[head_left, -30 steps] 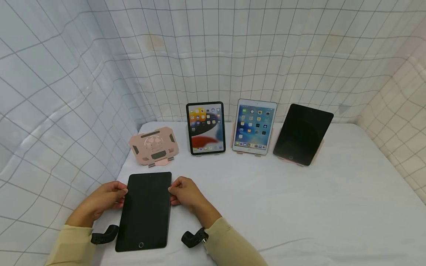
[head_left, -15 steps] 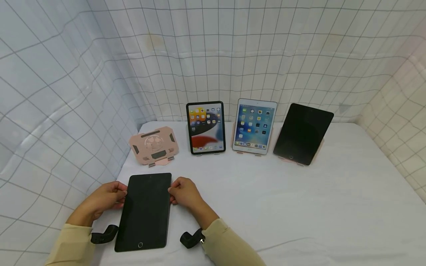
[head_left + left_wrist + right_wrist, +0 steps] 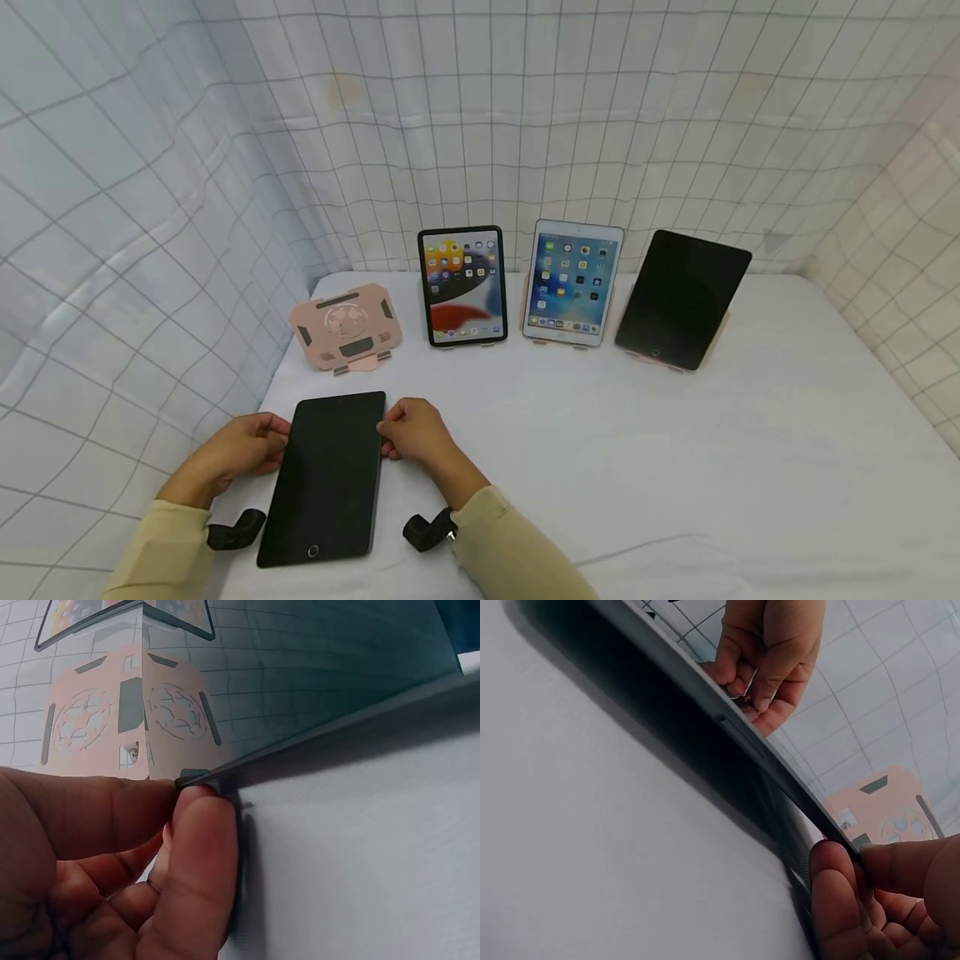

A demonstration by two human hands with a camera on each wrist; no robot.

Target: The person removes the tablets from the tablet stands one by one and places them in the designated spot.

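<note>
A black tablet (image 3: pixel 326 479), its screen dark and a round button at the near end, is in front of me at the left. My left hand (image 3: pixel 240 454) pinches its left long edge, the thumb (image 3: pixel 112 810) at the edge and fingertips tucked beneath, as the left wrist view shows. On the opposite edge my right hand (image 3: pixel 416 433) has the same kind of pinch between thumb and curled fingers. Seen from the right wrist, that edge stands above the white cloth with a dark shadow below. The tablet's underside is mostly hidden.
Behind the tablet stands a pink tablet stand (image 3: pixel 347 327) with nothing on it. Along the back, a black-framed tablet (image 3: pixel 465 287), a white tablet (image 3: pixel 573 283) and another black tablet (image 3: pixel 682 300) lean on stands. Gridded white cloth (image 3: pixel 487 125) hangs behind and at both sides.
The held tablet has shifted and turned slightly, its far left corner a little to the right. My right forearm has edged left. Both hands keep their pinch.
</note>
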